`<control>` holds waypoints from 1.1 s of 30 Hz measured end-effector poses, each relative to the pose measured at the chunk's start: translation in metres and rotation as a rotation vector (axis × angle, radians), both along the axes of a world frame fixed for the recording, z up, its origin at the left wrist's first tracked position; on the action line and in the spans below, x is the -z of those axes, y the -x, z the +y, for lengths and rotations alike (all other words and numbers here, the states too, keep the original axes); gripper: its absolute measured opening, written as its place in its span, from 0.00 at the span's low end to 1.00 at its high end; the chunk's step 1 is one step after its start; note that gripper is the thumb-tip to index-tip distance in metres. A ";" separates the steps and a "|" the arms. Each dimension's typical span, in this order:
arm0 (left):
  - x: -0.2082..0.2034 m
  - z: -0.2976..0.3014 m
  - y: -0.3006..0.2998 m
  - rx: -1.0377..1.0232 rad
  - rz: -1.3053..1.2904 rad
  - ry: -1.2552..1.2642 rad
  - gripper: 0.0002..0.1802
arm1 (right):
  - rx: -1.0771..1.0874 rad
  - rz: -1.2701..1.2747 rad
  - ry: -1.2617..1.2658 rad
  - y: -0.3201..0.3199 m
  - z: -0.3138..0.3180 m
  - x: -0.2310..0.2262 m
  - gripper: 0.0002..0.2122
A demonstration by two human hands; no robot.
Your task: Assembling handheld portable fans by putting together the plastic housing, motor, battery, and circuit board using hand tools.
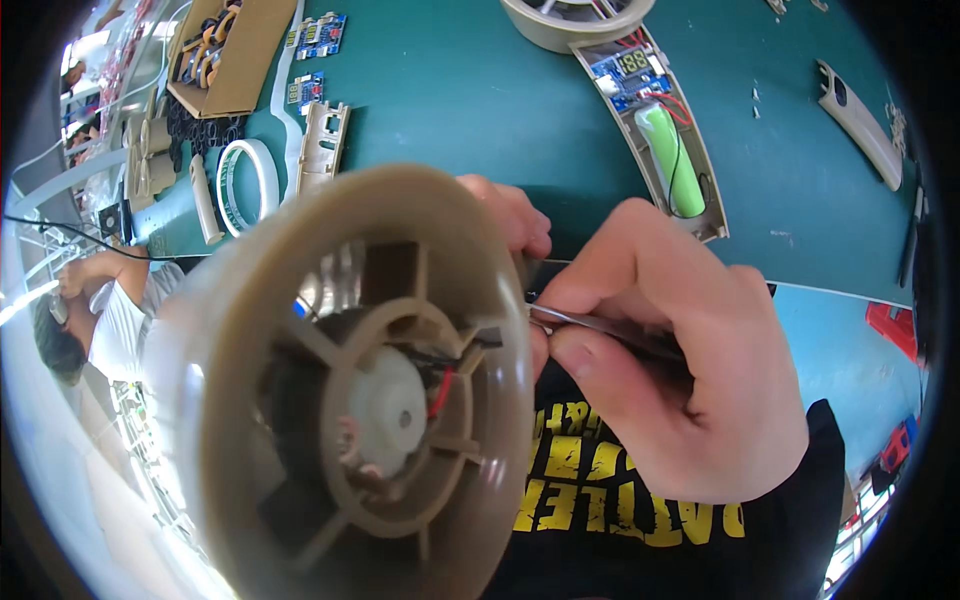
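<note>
Head view: fine tool work behind a beige plastic fan housing (333, 425), done by two bare hands.
The round, spoked housing, its white plastic motor hub (390, 410) turned toward the viewer, lies toward 8 o'clock, raised before a black garment with yellow lettering (590, 570). At 4 o'clock, the right hand (700, 370) has a narrow grip, thumb and forefinger pinching a slender silver metal tool (575, 318); its tip's contact is hidden. At 12 o'clock, the left hand (508, 215) is largely covered by the housing, so its grip cannot be told. At 2 o'clock, a beige plastic handle shell (702, 170) containing a green cylindrical battery (668, 165) rests on the green counter (440, 110). The step in hand is judged to be close work at the housing's far side; the next move seems to call for steadiness and small tool motions.
</note>
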State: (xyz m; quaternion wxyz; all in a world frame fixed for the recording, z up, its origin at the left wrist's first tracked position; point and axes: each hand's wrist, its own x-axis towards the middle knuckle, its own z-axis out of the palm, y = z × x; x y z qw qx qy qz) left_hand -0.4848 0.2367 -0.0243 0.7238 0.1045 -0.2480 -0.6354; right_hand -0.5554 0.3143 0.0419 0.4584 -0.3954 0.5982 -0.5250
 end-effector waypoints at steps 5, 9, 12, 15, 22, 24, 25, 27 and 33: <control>-0.010 -0.017 -0.023 0.261 -0.367 0.061 0.30 | -0.047 0.042 -0.126 0.014 -0.005 0.000 0.05; -0.042 -0.046 -0.067 0.731 -1.215 0.386 0.27 | -0.048 -0.166 -0.144 0.009 -0.011 -0.015 0.05; -0.019 -0.053 -0.062 0.669 -1.062 0.567 0.31 | 0.078 -0.189 -0.048 -0.002 -0.010 -0.006 0.05; -0.013 -0.046 -0.059 0.625 -0.941 0.506 0.33 | 0.087 -0.261 0.175 -0.005 -0.008 0.006 0.05; -0.011 -0.027 -0.046 0.537 -0.746 0.317 0.36 | 0.216 -0.405 -0.016 -0.013 -0.018 -0.002 0.04; -0.002 -0.025 -0.041 0.562 -0.649 0.305 0.39 | 0.562 -0.571 -0.056 -0.018 -0.026 -0.006 0.07; 0.003 -0.026 -0.041 0.567 -0.614 0.295 0.40 | 0.563 -0.574 -0.060 -0.013 -0.020 0.002 0.07; -0.004 -0.022 -0.041 0.536 -0.552 0.310 0.44 | 0.340 -0.376 0.166 0.001 -0.001 0.011 0.07; 0.004 -0.038 -0.045 0.626 -0.378 0.300 0.46 | 0.107 -0.404 0.068 0.000 -0.002 0.014 0.07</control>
